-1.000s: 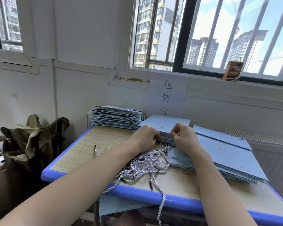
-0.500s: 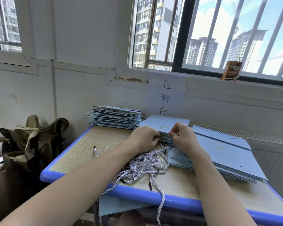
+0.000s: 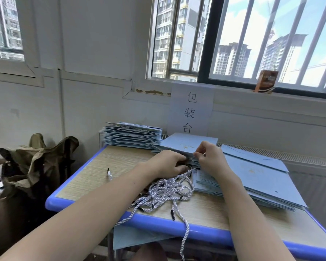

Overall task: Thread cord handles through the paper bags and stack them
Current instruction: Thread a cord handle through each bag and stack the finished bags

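Head view: a light-blue paper bag (image 3: 188, 145) lies flat at the centre of the frame, on top of a spread pile of flat bags (image 3: 256, 178) that runs toward the right edge of a blue-rimmed table (image 3: 94, 193). The right hand (image 3: 212, 160) pinches something thin at the bag's near edge between thumb and forefinger. The left hand (image 3: 167, 163) rests curled just beside it at the same edge; what its fingers grip cannot be told. Below the hands, a tangle of white twisted cords (image 3: 166, 191) covers the tabletop, one strand hanging over the front rim. A finished stack (image 3: 132, 135) of bags sits at the table's far left corner. A paper sign (image 3: 191, 110) hangs on the wall, upper centre.
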The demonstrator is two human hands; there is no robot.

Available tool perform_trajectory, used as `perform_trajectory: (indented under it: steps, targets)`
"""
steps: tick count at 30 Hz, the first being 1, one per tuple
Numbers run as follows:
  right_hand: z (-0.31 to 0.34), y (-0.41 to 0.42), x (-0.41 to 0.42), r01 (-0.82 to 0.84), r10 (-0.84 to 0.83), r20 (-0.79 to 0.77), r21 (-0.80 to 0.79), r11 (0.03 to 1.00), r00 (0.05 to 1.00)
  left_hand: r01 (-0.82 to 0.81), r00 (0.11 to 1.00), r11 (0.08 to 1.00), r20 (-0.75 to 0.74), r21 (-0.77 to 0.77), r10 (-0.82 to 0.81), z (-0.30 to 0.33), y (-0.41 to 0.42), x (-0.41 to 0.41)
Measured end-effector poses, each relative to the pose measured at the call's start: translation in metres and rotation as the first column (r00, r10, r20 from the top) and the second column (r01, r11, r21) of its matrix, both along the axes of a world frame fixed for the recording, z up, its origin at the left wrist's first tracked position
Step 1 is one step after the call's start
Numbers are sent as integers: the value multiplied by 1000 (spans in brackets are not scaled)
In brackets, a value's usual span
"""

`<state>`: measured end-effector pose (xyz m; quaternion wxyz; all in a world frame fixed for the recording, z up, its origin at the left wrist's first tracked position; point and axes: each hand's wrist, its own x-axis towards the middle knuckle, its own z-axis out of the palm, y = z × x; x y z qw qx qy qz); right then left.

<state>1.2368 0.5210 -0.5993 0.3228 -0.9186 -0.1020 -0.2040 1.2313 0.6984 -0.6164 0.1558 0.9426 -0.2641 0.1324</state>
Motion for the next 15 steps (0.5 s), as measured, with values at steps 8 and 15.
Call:
perform_trajectory:
  steps: [8, 15]
  targets:
    - [1, 0, -1, 1, -1, 10, 1, 1000, 1000, -37, 983, 990, 174, -137, 61, 5, 4, 0]
    - [3, 3, -4, 10, -5, 166, -29, 1000, 986, -86, 880, 973, 441, -213, 174, 5, 8, 5]
